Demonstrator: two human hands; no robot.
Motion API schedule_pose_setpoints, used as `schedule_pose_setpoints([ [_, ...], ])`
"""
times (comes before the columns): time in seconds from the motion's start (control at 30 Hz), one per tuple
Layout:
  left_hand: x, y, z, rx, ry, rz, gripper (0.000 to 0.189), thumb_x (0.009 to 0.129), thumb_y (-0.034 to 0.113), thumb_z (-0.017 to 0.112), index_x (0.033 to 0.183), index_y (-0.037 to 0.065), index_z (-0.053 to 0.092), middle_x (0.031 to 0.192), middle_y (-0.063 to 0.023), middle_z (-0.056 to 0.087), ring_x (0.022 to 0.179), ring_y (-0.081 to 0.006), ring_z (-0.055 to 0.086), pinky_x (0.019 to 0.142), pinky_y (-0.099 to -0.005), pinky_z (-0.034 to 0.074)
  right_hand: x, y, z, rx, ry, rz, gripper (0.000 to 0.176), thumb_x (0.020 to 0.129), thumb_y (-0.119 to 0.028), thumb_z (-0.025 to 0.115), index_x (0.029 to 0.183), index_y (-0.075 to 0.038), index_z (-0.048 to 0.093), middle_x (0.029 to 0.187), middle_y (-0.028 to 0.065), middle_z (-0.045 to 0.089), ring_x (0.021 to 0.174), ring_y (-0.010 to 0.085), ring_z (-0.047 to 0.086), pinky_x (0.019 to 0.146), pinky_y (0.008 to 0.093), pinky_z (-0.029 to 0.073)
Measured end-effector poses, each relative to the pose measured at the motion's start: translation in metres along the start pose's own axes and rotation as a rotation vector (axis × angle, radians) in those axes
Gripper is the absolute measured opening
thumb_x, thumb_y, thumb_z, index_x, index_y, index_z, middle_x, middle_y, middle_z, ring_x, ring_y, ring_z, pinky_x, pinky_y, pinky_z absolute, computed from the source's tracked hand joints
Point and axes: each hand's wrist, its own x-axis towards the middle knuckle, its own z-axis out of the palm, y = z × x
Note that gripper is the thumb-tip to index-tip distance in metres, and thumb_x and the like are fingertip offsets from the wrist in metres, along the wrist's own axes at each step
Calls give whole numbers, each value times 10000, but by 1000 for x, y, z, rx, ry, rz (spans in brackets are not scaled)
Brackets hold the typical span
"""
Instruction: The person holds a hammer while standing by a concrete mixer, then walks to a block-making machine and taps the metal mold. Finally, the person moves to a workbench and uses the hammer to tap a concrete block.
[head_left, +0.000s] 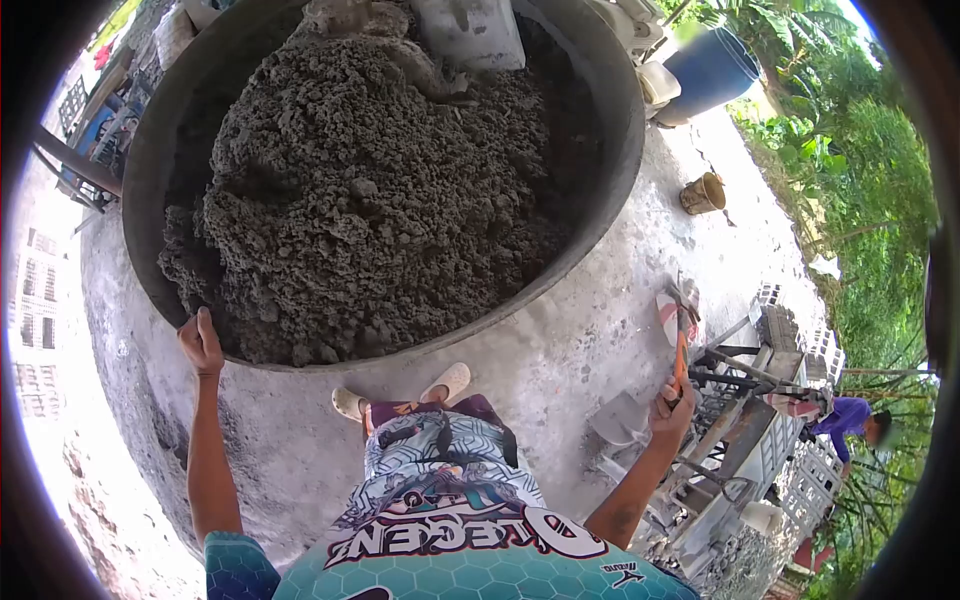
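A large round metal pan [600, 215] holds a heap of grey, crumbly mix [340, 200]. At the pan's lower left rim, my left hand [202, 343] grips the edge, thumb on the inner side. Out to the right and away from the pan, my right hand [672, 406] is closed round the orange handle of a hammer-like tool [682, 345]. The tool's head points away from me, over a red and white object [667, 318] on the ground. A pale grey block-like piece [468, 35] stands at the pan's far side, against the mix.
A blue barrel [712, 72] and a small dirty bucket [703, 194] are at the upper right. A shovel blade [620, 418], metal frames and hollow blocks [808, 485] lie on the right, where a person in purple [848, 418] bends. My feet [447, 382] are beside the pan.
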Motion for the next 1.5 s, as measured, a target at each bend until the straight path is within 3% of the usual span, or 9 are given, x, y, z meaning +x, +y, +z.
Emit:
schedule_pose_setpoints([
  [0.17,5,10,2,-35,9,-24,521,1041,246,470,593,22,326,502,3,268,494,-63,250,466,-342,177,-59,-42,-62,104,236,-596,164,973,-280,568,869,-155,580,682,-13,584,350,85,305,328,263,302],
  [0.33,10,8,-7,3,-46,-41,541,1043,270,472,580,28,332,499,13,274,493,-62,257,460,-340,186,-96,-80,27,187,445,-962,212,934,-242,619,805,-126,497,726,18,576,536,96,470,486,229,387],
  [0.4,13,19,-4,13,-59,-111,557,1043,292,475,574,28,329,493,12,269,496,-64,255,458,-341,191,-102,-98,83,277,268,-1097,245,955,-206,583,772,-100,458,676,25,482,591,134,444,629,296,399],
  [0.53,14,21,-3,105,-54,-205,563,998,343,539,598,-34,420,509,-129,302,480,-111,314,458,-389,263,-104,-147,63,234,-670,-1062,323,990,-186,508,691,-111,413,559,15,311,583,132,358,708,363,389],
  [0.6,18,40,-12,225,-18,-207,556,961,382,570,605,-39,498,550,-232,414,447,-345,447,486,-438,347,-119,-150,76,327,-723,-1158,366,974,-131,533,654,-137,356,541,9,297,533,125,301,644,346,304],
  [0.63,17,40,-14,233,-23,-232,553,945,400,582,605,-32,529,571,-246,445,505,-421,501,493,-455,362,-121,-163,46,287,-636,-1183,335,887,-74,560,629,-128,353,549,28,311,548,149,354,675,349,349],
  [1.17,0,71,-35,339,46,-237,643,945,540,518,620,-1,638,614,-254,577,644,-452,611,621,-510,481,-232,-113,47,383,-323,-1410,316,853,-87,546,604,-132,357,550,22,322,560,168,386,734,382,385],
  [1.43,-4,98,-12,306,44,-352,695,961,574,455,590,26,667,556,-179,604,628,-404,628,752,-482,500,-178,-161,31,432,-249,-1475,307,837,-93,540,592,-134,359,550,19,327,566,177,403,763,399,402],
  [1.5,-13,112,2,318,16,-463,712,970,586,417,588,47,681,542,-134,613,653,-353,645,896,-449,457,-152,-184,27,430,-226,-1501,305,832,-94,538,588,-135,360,550,18,328,568,179,407,770,403,407],
])
